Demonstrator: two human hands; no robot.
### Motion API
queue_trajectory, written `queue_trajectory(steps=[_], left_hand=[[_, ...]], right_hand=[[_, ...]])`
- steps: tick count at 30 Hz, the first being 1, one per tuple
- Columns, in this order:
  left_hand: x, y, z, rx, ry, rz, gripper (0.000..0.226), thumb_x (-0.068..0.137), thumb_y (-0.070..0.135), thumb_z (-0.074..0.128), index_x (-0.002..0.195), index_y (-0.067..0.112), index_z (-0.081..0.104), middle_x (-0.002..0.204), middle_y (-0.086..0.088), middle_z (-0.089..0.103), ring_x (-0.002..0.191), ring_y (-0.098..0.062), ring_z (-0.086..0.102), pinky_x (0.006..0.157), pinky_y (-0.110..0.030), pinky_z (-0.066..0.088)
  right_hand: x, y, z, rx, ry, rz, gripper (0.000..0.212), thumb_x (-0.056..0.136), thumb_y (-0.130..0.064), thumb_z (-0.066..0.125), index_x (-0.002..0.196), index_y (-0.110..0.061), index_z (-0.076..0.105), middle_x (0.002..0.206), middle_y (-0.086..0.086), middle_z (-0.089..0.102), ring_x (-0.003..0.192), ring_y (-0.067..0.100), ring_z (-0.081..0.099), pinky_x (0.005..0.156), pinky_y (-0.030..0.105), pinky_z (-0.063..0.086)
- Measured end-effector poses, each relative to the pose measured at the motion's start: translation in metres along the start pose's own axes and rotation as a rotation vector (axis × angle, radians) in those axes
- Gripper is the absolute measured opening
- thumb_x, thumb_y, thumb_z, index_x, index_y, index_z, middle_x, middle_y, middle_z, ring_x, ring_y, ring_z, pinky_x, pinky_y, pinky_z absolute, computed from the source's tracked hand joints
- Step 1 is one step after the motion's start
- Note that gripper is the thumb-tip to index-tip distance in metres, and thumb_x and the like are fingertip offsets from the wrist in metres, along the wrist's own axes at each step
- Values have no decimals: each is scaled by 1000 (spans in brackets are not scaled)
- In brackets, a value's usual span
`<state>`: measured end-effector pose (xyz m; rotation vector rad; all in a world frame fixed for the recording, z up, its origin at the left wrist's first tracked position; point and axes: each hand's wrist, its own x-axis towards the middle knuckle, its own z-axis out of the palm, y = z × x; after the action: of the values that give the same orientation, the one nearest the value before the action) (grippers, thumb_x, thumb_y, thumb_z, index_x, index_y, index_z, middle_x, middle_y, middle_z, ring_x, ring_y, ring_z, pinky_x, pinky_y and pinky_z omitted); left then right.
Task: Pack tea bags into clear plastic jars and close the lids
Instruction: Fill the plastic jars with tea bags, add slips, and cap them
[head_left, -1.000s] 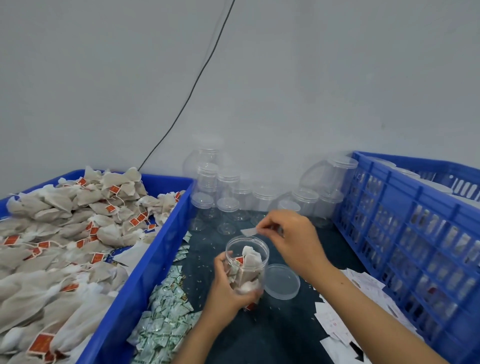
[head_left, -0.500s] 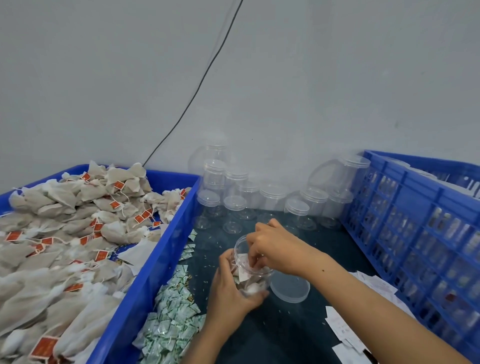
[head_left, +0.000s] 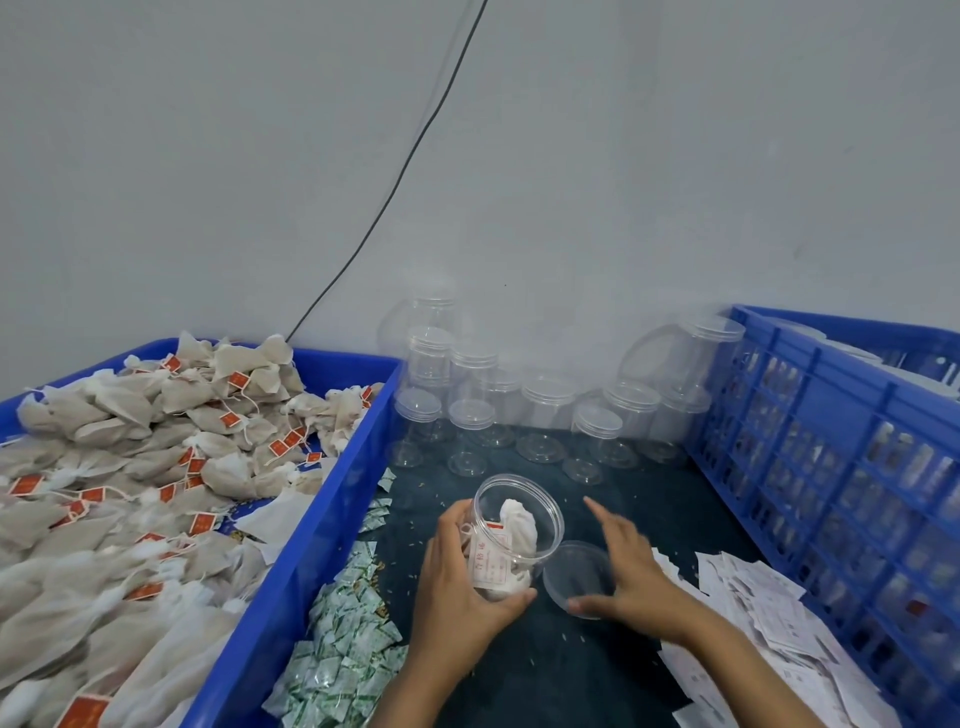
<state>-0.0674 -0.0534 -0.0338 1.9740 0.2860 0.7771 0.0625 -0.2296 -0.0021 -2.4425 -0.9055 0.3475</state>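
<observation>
A clear plastic jar (head_left: 519, 519) without a lid holds several tea bags and a white paper slip with red print. My left hand (head_left: 457, 582) grips the jar from the left and tilts its mouth toward me, just above the dark table. The jar's clear lid (head_left: 574, 571) lies flat on the table right beside it. My right hand (head_left: 631, 571) is spread over the right side of the lid. Its fingers are straight, and its thumb touches the lid's near rim. The hand is slightly blurred.
A blue bin (head_left: 322, 519) piled with tea bags fills the left. A blue slatted crate (head_left: 779, 415) stands on the right. Several closed empty jars (head_left: 545, 405) line the back wall. Green-white sachets (head_left: 353, 649) lie near the bin, and paper slips (head_left: 753, 613) lie near the crate.
My right hand pushed a paper slip into the jar, then left the mouth and moved right and down onto the lid. My left hand tilted the jar further toward me.
</observation>
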Motion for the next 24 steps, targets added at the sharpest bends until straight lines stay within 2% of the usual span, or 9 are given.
queue_trajectory(steps=[3, 7, 11, 13, 15, 17, 20, 22, 24], left_hand=[[-2, -1, 1, 0, 6, 12, 95, 50, 44, 84, 123, 60, 24, 127, 18, 46, 117, -4, 47, 95, -24, 42], [-2, -2, -1, 1, 45, 20, 95, 49, 42, 85, 122, 62, 27, 125, 20, 47, 116, -6, 49, 97, -29, 44], [-1, -3, -1, 41, 97, 36, 96, 51, 33, 90, 121, 59, 30, 120, 29, 44, 112, -7, 49, 90, -24, 40], [-1, -4, -1, 52, 123, 44, 96, 51, 32, 91, 120, 59, 31, 118, 31, 43, 111, -8, 49, 88, -23, 39], [-1, -5, -1, 63, 130, 54, 97, 51, 32, 91, 121, 59, 30, 118, 32, 42, 111, -7, 48, 88, -24, 40], [-1, -4, -1, 70, 137, 67, 96, 52, 31, 91, 122, 57, 31, 118, 34, 40, 111, -7, 48, 89, -25, 40], [-1, -2, -1, 84, 150, 69, 96, 52, 31, 91, 122, 57, 31, 116, 41, 38, 110, -6, 47, 89, -26, 41], [-2, 0, -1, 93, 151, 72, 96, 51, 31, 91, 122, 58, 31, 115, 44, 36, 109, -4, 46, 89, -25, 40], [-2, 0, -2, 113, 150, 85, 97, 51, 31, 90, 123, 56, 31, 116, 40, 39, 107, -2, 44, 90, -27, 41]], right_hand=[[-3, 9, 17, 1, 94, -12, 115, 70, -47, 79, 151, -33, -2, 150, 1, 22, 139, 17, 22, 116, 32, 21], [-4, 7, 22, 33, 214, -34, 110, 70, -44, 80, 150, -32, 6, 140, 0, 36, 130, 15, 34, 112, 33, 28], [-7, 3, 9, -1, 330, -143, 108, 67, -37, 81, 143, -44, 4, 130, -11, 34, 124, 13, 36, 112, 34, 27], [-9, 0, 0, -4, 420, -224, 110, 69, -26, 80, 141, -51, 2, 130, -16, 30, 120, 10, 38, 106, 33, 33], [-13, 0, -9, -140, 488, -300, 115, 72, -12, 76, 141, -56, -6, 139, -14, 27, 116, 13, 42, 95, 32, 44], [-16, 3, -18, -346, 439, -330, 118, 76, -1, 66, 140, -57, -15, 149, -11, 16, 118, 18, 41, 85, 30, 50], [-15, 7, -27, -519, 258, -339, 121, 77, 8, 57, 137, -60, -23, 156, -13, -3, 134, 20, 33, 85, 25, 46], [-14, 6, -31, -551, 155, -339, 127, 73, 13, 56, 134, -62, -25, 156, -16, -3, 131, 20, 37, 78, 24, 44], [-14, 3, -35, -545, 90, -328, 129, 71, 12, 59, 133, -63, -26, 154, -16, 3, 123, 17, 43, 77, 26, 48]])
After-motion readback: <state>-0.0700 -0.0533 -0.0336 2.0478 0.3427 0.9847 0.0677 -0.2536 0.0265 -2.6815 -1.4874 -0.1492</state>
